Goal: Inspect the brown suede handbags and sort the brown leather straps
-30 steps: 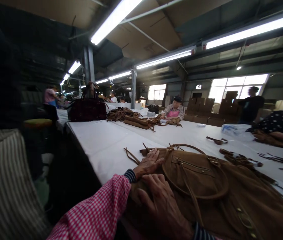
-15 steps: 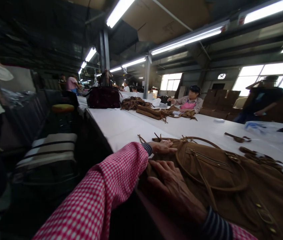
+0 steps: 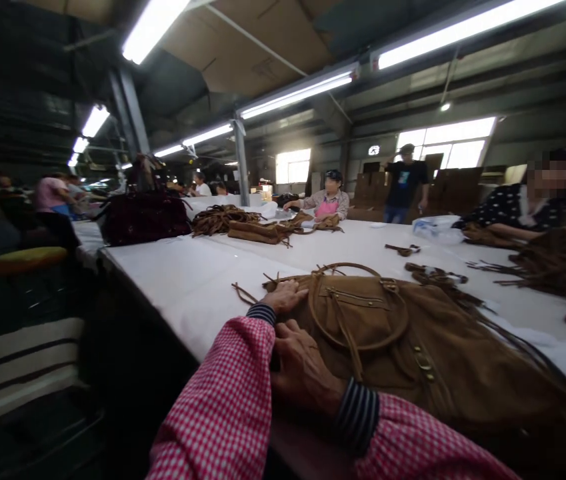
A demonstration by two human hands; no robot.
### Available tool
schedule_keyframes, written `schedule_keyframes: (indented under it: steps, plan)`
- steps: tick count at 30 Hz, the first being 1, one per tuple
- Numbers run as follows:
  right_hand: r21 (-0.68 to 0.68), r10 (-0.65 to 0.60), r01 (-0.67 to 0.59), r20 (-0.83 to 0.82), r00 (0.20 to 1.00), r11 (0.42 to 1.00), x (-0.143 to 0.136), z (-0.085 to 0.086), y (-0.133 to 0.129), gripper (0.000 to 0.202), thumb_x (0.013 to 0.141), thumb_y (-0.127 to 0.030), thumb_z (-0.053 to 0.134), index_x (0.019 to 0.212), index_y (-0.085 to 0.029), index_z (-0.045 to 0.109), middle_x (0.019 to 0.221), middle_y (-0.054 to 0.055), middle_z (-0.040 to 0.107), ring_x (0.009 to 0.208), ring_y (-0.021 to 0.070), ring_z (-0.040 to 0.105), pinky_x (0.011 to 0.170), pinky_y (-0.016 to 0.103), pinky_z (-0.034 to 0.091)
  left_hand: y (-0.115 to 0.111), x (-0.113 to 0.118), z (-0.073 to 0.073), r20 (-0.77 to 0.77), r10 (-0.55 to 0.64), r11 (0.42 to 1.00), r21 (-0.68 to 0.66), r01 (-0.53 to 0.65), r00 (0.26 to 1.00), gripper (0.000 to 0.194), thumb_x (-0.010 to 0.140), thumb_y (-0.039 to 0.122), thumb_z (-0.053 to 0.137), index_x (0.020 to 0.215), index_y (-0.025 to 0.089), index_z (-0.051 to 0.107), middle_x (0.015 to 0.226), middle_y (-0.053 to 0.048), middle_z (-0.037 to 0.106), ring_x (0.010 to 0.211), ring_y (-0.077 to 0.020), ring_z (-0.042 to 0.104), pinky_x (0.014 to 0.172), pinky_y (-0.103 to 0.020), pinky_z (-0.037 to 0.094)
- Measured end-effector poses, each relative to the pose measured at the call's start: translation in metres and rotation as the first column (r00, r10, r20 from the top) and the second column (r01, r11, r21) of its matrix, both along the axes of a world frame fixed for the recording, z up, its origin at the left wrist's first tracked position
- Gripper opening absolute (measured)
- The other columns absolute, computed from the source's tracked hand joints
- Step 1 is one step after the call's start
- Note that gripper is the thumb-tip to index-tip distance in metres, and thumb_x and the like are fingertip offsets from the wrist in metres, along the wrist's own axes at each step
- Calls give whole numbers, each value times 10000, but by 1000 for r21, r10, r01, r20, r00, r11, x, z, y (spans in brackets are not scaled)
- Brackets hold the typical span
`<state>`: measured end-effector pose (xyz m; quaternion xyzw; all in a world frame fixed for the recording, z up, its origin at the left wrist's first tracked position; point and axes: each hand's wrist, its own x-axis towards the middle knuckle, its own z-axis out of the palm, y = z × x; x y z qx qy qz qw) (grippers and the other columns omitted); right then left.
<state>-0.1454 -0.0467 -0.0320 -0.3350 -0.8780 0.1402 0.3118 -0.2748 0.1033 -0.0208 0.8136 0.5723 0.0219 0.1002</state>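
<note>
A large brown bag [image 3: 443, 333] with round handles, a zip pocket and brass buckles lies flat on the white table [image 3: 163, 273]. My left hand [image 3: 287, 297] rests on the bag's far left corner, its fingers stretched out over the material. Just nearer to me, my right hand [image 3: 305, 363] is against the bag's near left edge; its fingers are bent and closed on the brown material, with the tips partly hidden. Both sleeves are pink checked with striped cuffs.
A dark red bag [image 3: 145, 217] stands at the table's far left, beside bundled brown straps [image 3: 223, 219]. Small strap pieces [image 3: 403, 249] and a clear plastic bag [image 3: 435, 229] lie beyond the brown bag. People are around the table. A striped seat [image 3: 23, 363] is at left.
The view has swung right, bringing a person in dotted clothing and a brown pile into sight. My right hand's fingers look more bent; my left hand remains on the bag's corner.
</note>
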Motion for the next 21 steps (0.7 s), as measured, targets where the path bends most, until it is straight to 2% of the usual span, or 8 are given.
schedule_keyframes:
  steps: [2,6,8,10,13,16,18,21]
  plan:
    - [5,14,-14,-4,1000,1000,0,-1,4,335,893,-543,679,862,-209,678,978,37,611,943,218,494,767,343,362,-2,-3,-2,-1,40,999,33,-40,999,610,1064,505,245,1499,129,450,1630,-172,369,1527,-292,301,1233,-496,280]
    - [22,71,-71,35,997,997,-1,-5,11,333,862,-553,716,956,-233,703,1046,31,630,983,224,504,783,344,372,-8,-6,-5,-35,41,992,125,-36,999,597,1013,537,486,1504,201,447,1634,-139,361,1498,-330,344,1228,-603,260]
    - [32,61,-63,81,995,997,3,0,9,331,857,-549,726,934,-228,704,1019,27,642,958,219,510,773,344,372,-7,-6,-6,-68,42,987,161,-30,997,584,1029,507,437,1515,184,438,1637,-144,362,1512,-315,327,1243,-563,254]
    - [61,43,-51,111,993,997,17,14,4,259,907,-492,695,905,-233,706,967,11,653,929,200,517,773,341,372,-5,-5,-8,-94,56,981,188,-37,994,597,1054,442,307,1543,111,392,1653,-169,334,1550,-288,257,1268,-497,223]
    - [211,-18,-10,133,991,977,64,49,-9,170,983,-398,616,980,-254,706,1090,7,673,1062,204,515,882,366,378,-1,-2,-9,-109,75,977,208,-51,991,629,1042,375,226,1568,48,334,1669,-176,297,1573,-272,201,1280,-467,200]
    - [370,-250,144,257,933,918,131,77,-24,259,987,-432,601,1112,-222,684,1337,81,604,1249,295,443,999,479,345,0,-3,-9,-115,82,974,220,-55,990,621,1017,329,258,1563,53,364,1665,-148,317,1570,-251,222,1285,-434,202]
    - [399,-406,268,314,858,877,175,78,-34,367,978,-506,595,1197,-222,676,1425,123,555,1307,353,414,1032,545,323,0,-5,-9,-116,94,969,237,-64,989,606,1002,314,292,1545,73,413,1648,-130,360,1557,-240,264,1284,-413,217]
    - [405,-500,362,317,806,840,222,45,-43,427,971,-638,527,1147,-291,702,1238,82,666,1143,312,551,954,487,393,2,-13,-13,-95,83,963,265,-55,992,581,1000,335,308,1531,159,464,1626,-86,408,1542,-228,308,1272,-417,263]
